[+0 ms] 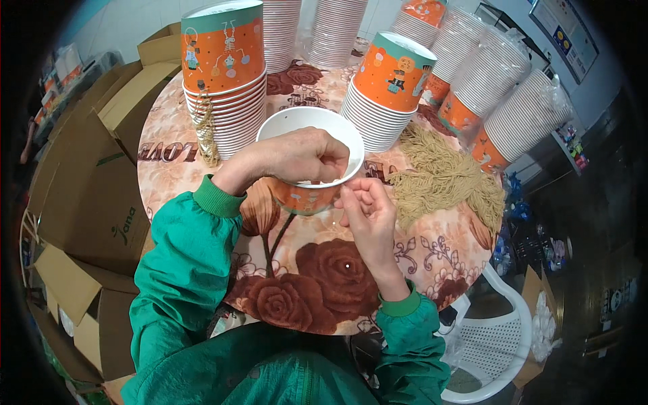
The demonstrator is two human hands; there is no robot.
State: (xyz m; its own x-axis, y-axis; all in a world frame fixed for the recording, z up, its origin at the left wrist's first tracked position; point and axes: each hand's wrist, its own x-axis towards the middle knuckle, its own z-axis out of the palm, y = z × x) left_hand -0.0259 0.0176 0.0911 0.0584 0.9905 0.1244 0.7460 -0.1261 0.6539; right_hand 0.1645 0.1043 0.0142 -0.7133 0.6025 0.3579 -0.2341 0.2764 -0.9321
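A white-rimmed paper bucket (286, 124) with an orange printed side stands on the table in front of me. My left hand (307, 156) reaches over its rim, fingers curled inside against the right wall; whatever they pinch is hidden. Just outside that same wall, below the rim, my right hand (370, 214) has thumb and forefinger pressed together. Anything between them is too small to make out. Tan cords (208, 128) hang down a stack of nested buckets (226, 57) at the left. Farther right, a heap of loose tan cord (445, 175) lies beside another bucket stack (391, 74).
The round table wears a rose-patterned cloth (337, 277). Plastic-wrapped bucket stacks (482, 74) line its far right side. Open cardboard boxes (88, 189) crowd the left. A white plastic chair (496, 337) stands at the lower right, near another carton (540, 317).
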